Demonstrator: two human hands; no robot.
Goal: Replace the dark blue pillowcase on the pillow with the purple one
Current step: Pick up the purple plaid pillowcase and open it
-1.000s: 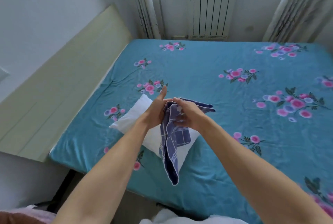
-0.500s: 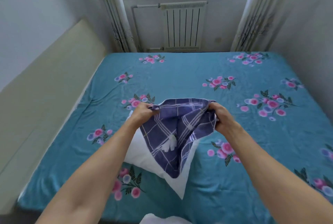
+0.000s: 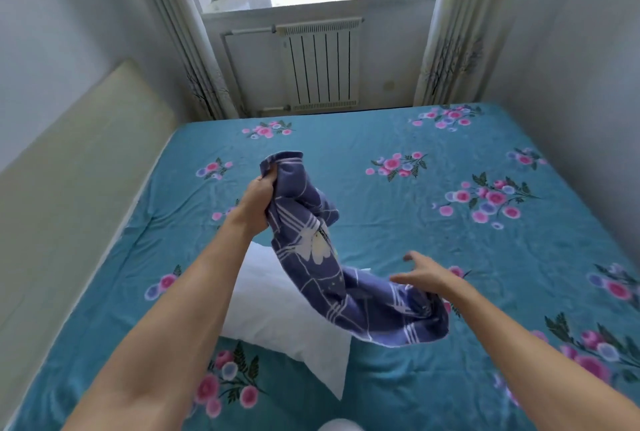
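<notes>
While our left hand (image 3: 256, 203) grips the limp pillowcase (image 3: 311, 240) and the right hand (image 3: 424, 274) hovers open, we regrasp its hem.

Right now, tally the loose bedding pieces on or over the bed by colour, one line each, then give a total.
White: 1, the bare pillow lying on the teal sheet.
Purple-blue: 1, the checked pillowcase, gripped by the left hand; the right hand is open beside it.
Total: 2.
</notes>
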